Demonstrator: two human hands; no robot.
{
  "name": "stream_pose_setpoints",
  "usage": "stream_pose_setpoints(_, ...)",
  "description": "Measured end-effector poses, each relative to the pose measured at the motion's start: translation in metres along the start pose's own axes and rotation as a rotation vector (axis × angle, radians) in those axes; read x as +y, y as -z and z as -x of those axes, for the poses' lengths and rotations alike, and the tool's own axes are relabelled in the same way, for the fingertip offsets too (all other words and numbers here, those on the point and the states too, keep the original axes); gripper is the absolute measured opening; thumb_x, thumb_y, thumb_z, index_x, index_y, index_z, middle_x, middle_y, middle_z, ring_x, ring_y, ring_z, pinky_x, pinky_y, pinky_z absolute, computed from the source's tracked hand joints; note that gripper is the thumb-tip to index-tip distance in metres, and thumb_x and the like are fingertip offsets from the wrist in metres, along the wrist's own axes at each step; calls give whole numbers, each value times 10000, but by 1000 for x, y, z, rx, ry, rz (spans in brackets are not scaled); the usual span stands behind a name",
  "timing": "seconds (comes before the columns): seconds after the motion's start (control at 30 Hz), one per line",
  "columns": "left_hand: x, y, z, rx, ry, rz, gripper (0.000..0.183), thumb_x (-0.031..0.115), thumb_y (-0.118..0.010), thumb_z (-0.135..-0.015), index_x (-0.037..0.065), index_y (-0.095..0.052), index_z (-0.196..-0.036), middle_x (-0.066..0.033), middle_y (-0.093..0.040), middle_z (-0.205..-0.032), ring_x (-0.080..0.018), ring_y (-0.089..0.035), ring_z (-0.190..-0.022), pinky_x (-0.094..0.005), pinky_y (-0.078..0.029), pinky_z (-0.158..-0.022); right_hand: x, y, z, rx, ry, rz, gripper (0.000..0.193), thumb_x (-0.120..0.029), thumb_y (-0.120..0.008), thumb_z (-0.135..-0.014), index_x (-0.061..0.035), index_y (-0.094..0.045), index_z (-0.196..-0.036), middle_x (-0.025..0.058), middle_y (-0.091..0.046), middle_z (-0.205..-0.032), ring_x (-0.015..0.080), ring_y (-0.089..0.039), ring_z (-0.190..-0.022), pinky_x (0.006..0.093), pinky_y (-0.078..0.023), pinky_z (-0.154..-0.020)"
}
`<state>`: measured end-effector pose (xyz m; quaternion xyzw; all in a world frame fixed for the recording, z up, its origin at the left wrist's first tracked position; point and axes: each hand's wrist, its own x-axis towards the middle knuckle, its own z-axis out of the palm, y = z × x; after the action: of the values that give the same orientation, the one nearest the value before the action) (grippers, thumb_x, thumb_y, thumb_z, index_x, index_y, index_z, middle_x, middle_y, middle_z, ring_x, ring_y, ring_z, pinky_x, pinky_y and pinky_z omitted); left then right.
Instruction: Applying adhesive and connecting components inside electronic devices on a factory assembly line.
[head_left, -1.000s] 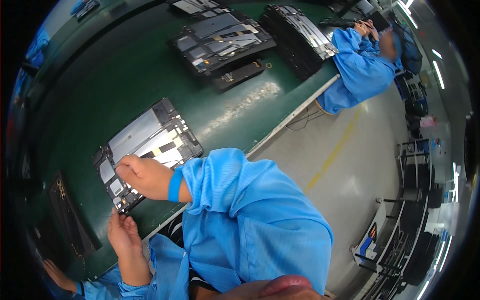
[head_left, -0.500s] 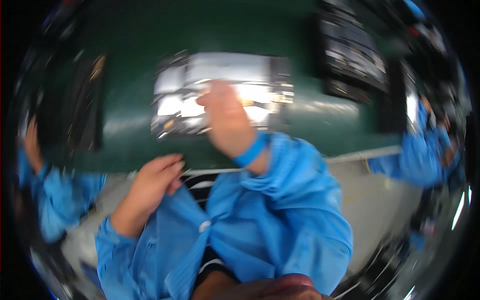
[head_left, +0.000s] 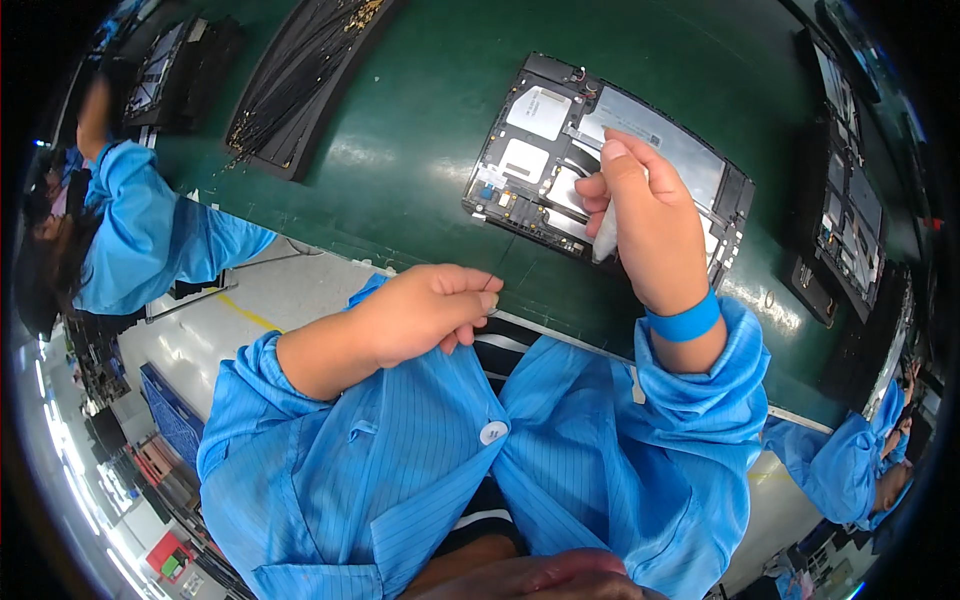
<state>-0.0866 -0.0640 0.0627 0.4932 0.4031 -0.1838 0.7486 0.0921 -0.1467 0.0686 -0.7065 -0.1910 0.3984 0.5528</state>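
A black rectangular device with exposed silver internals (head_left: 645, 116) is lying on the green tabletop (head_left: 420, 200), long axis slanting far-left to near-right. The nearer right hand (head_left: 650, 215) is reaching over it, gripping a pale slim tool (head_left: 606, 237); near-left, the left hand (head_left: 425, 315) is pinching closed, contents unclear.

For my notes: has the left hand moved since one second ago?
Yes, the left hand has drawn back from the opened device toward the table edge.

Tray (head_left: 328, 118) lies left of device (head_left: 575, 135); both on table (head_left: 420, 130).
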Motion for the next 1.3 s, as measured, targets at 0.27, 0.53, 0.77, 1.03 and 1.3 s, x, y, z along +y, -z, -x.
stream_pose_setpoints(0.27,7,4,-15,62,-23,5,372,163,-489,-782,-62,-446,-1075,-23,-504,-696,-63,-473,-550,-184,-380,-442,-11,3,-6,-271,167,661,324,-230,-466,-764,-17,-530,-998,107,-580,-764,147,-536,-661,244,-427,-611)
stream_pose_setpoints(0.53,4,1,-15,54,-31,-7,390,157,-486,-780,-74,-426,-1088,-22,-504,-703,-60,-468,-547,-179,-378,-450,-2,0,-19,-403,329,886,353,-261,-448,-758,-22,-517,-1010,204,-557,-873,324,-534,-812,336,-413,-744)
stream_pose_setpoints(0.77,7,4,-25,168,-71,-1,341,186,-500,-794,-30,-463,-1056,-55,-517,-742,-90,-485,-536,-193,-377,-430,2,-13,-36,-368,221,938,239,-187,-433,-723,-25,-603,-681,169,-578,-760,329,-554,-691,389,-439,-666)
stream_pose_setpoints(1.03,8,17,-26,89,-97,1,329,250,-485,-813,-24,-491,-995,-76,-528,-765,-121,-522,-593,-223,-423,-471,35,129,42,474,209,552,375,-367,-485,-764,-32,-554,-920,126,-583,-827,223,-552,-791,306,-425,-712)
stream_pose_setpoints(1.3,105,-74,4,-1233,-823,-235,343,287,-562,-756,35,-533,-988,-224,-463,-1008,-290,-519,-830,-388,-441,-708,66,223,69,994,-330,724,434,-393,-430,-763,-38,-553,-981,197,-448,-1111,347,-466,-963,371,-380,-822)
